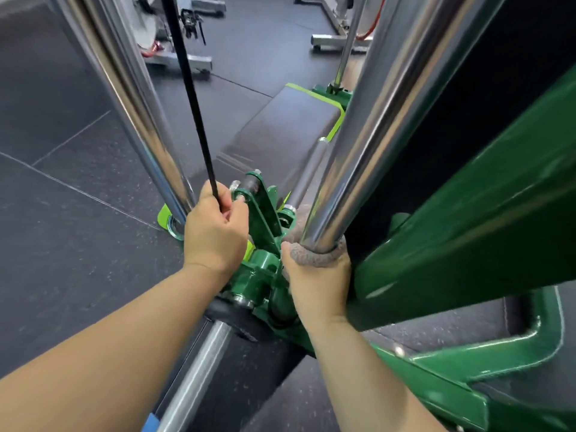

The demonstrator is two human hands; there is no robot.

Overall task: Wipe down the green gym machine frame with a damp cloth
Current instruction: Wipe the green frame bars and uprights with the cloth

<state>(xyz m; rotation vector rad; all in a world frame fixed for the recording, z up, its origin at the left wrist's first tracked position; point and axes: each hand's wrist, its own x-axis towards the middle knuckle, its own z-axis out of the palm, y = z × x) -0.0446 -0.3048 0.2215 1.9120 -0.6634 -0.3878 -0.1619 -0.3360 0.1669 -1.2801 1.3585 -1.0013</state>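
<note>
So the right hand (314, 285) has its fingers wrapped round the grey cloth (311, 255) at the chrome post (358, 151) base. The green frame beam (467, 229) sits just right of them, slanting up-right. The left hand (215, 235) grips the black cable (187, 88).

Dark speckled rubber-tile floor (78, 244) under the green machine frame (452, 378), grey machine bases (184, 60) farther back.

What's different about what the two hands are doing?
The left hand pinches a thin black cable; the right hand grips a grey cloth round the chrome pole. The left hand is left of the green bracket, the right hand right of it. Both hold something.
</note>
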